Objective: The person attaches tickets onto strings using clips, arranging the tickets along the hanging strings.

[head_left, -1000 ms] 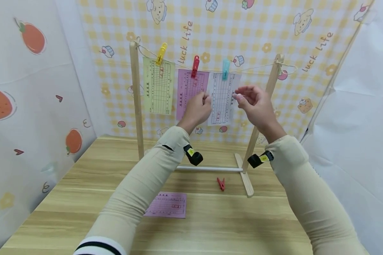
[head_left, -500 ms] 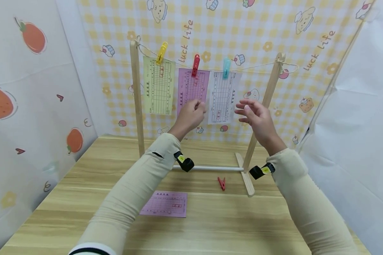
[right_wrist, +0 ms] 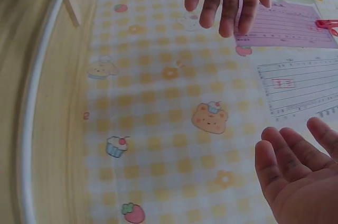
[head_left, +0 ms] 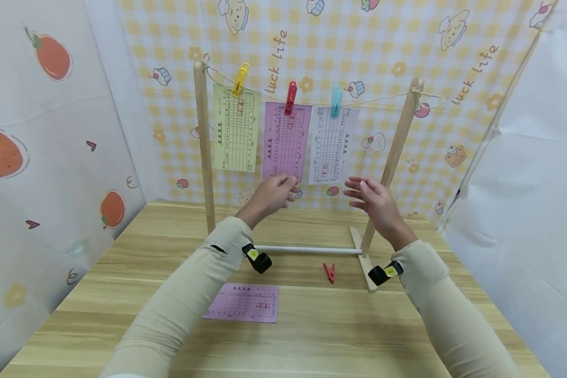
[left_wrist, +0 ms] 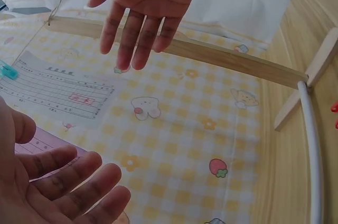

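Three printed slips hang from a string: a yellow slip (head_left: 237,131) under a yellow clothespin (head_left: 240,80), a pink slip (head_left: 285,139) under a red clothespin (head_left: 290,97), and a white slip (head_left: 329,149) under a light-blue clothespin (head_left: 336,102). My left hand (head_left: 270,195) is in front of the pink slip's lower edge, partly covering it in the head view. To the right of the white slip's bottom, my right hand (head_left: 374,203) hovers before the right post. Both hands hold nothing; the wrist views show their fingers loosely extended.
A wooden frame's right post (head_left: 399,142) and left post (head_left: 204,147) carry the string (head_left: 378,98). A white rod (head_left: 312,250) joins them low down. On the table (head_left: 331,336) lie another pink slip (head_left: 245,303) and a loose red clothespin (head_left: 329,272).
Both hands have come down from the hanging slips, the left one also shifting left. My right hand's fingers have spread away from the white slip's edge. The slips stay hanging.
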`<state>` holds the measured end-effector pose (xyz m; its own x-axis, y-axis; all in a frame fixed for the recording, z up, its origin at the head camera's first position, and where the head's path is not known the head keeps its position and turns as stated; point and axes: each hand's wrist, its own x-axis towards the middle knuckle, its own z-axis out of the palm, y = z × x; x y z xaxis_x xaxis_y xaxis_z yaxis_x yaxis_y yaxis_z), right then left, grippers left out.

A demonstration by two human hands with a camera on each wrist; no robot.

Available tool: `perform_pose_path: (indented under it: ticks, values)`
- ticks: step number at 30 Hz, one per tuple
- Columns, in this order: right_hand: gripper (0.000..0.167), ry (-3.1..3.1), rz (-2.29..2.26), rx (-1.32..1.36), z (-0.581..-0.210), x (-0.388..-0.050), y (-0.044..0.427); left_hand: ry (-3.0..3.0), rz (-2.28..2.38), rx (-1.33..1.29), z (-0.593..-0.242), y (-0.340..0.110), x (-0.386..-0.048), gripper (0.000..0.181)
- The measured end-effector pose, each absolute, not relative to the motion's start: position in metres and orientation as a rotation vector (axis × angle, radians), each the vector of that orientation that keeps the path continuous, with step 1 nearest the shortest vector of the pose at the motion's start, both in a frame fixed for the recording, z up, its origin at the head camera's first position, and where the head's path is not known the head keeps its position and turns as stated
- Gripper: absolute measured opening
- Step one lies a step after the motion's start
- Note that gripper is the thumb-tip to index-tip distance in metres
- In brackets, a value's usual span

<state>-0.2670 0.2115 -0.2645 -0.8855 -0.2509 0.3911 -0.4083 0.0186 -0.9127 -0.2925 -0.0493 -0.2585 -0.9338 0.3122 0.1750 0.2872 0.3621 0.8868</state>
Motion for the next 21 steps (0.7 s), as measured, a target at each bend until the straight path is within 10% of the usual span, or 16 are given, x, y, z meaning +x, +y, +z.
perform_pose_path:
  ticks: [21]
  values:
    - [0.055,-2.455,1.93,0.58,-0.325,-0.269,0.219,2.408,1.569,0.521,-0.309,-0.074,-0.279,0.058]
